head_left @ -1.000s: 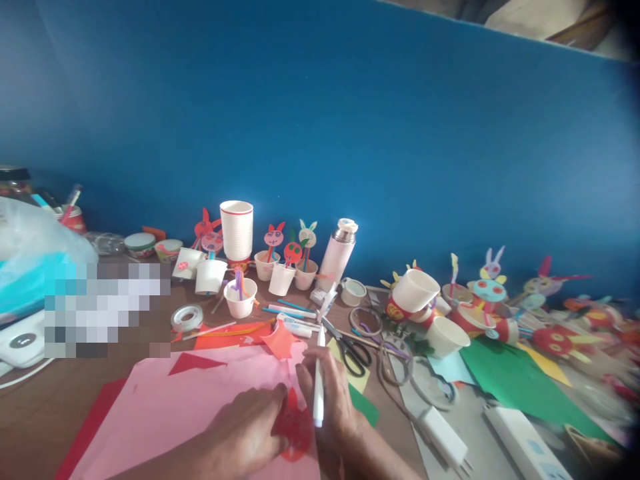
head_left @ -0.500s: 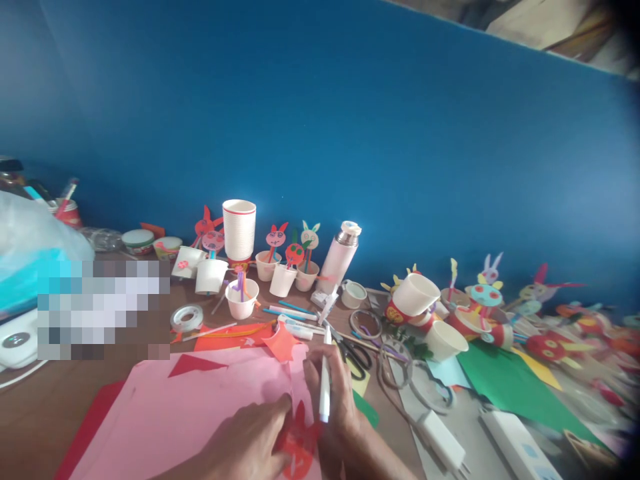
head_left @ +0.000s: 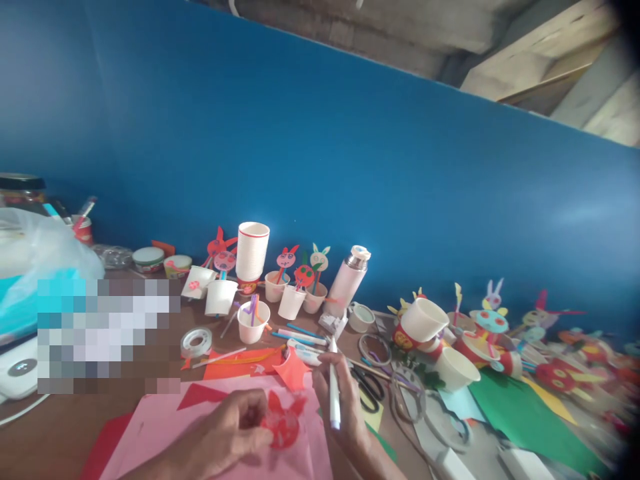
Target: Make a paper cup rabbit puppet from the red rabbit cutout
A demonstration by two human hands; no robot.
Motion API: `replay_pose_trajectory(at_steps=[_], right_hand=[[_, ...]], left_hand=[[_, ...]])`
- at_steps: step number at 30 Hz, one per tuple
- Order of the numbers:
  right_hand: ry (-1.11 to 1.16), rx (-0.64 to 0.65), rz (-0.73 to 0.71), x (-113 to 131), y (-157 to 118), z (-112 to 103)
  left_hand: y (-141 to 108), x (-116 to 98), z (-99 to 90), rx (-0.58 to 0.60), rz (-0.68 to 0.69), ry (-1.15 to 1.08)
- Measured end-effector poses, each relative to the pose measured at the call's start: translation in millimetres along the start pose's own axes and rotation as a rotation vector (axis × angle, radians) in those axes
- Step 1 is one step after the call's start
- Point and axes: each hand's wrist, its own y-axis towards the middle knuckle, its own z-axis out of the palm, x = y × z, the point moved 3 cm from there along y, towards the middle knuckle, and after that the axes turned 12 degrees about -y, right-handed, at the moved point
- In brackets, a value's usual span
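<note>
Between the thumb and fingers of my left hand (head_left: 233,430) is a red paper rabbit face (head_left: 284,421) with two pointed ears; its drawn features are blurred. It is held over a pink paper sheet (head_left: 150,433). My right hand (head_left: 345,400), just right of the cutout, is closed around a white marker pen (head_left: 334,390), which stands nearly upright. A red paper triangle (head_left: 200,396) lies on the pink sheet. Beyond it are an orange-red paper scrap (head_left: 291,369) and a roll of clear tape (head_left: 196,343). Black-handled scissors (head_left: 370,390) lie right of my right hand.
Paper cups with animal faces on sticks (head_left: 287,260) line the back, beside a tall cup stack (head_left: 253,252) and a pink thermos (head_left: 349,283). At right are tilted white cups (head_left: 424,316), green paper (head_left: 530,417) and cables. A plastic bag (head_left: 45,247) sits at far left.
My left hand has lifted the red rabbit face up off the pink sheet and moved it slightly left. My right hand still holds the marker. The camera view has tilted upward.
</note>
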Motion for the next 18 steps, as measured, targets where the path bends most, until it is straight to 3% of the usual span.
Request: replay_pose_trajectory(at_steps=[5,11,15,18], right_hand=[[-0.256,0.215,-0.266,11.1,0.2,20.2],[-0.552,0.288,-0.633,17.9,-9.3,34.7],[-0.626,0.314,-0.654,12.6,-8.6,31.3],[-0.548,0.394,-0.545,10.4,-4.5,26.5]], left_hand=[[-0.4,-14.7,-41.9,-0.124,0.035,-0.103],[0.5,-20.8,-56.3,-0.115,0.099,-0.163],[4.8,-12.9,-58.7,-0.097,0.123,-0.191],[7.2,-7.3,-58.9,-0.109,0.112,-0.197]])
